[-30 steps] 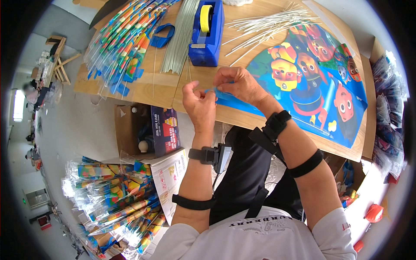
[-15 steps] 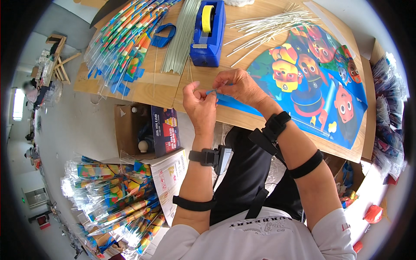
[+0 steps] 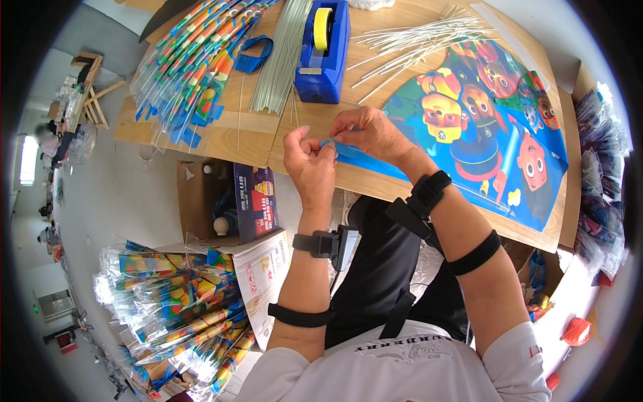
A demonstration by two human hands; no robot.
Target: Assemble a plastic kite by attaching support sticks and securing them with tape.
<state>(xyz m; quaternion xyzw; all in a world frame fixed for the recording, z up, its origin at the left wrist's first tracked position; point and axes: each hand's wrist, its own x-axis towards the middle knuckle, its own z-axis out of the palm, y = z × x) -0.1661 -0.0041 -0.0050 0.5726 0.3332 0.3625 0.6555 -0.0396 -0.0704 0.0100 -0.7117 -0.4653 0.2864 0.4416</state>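
A thin blue printed sheet (image 3: 492,157) with cartoon animal figures, much like a kite sail, lies across the right part of the wooden table. Its narrow left corner reaches the table's near edge, where both hands hold it. My left hand (image 3: 311,161) is closed, its thumb and curled fingers pinching the very tip. Right beside it, my right hand (image 3: 370,134) grips the same corner between thumb and index finger. The fingers of the two hands almost touch, and they hide most of the tip. Just beyond them stands a blue tape dispenser (image 3: 323,80) with a yellow roll (image 3: 322,29).
Pale thin rods (image 3: 422,43) lie loose behind the sheet; a bundle of rods (image 3: 276,67) sits left of the dispenser. Plastic-sleeved colourful packs (image 3: 194,74) cover the table's left. Below stand an open carton (image 3: 254,201) and more sleeved packs (image 3: 181,301). Further packs (image 3: 599,181) hang at right.
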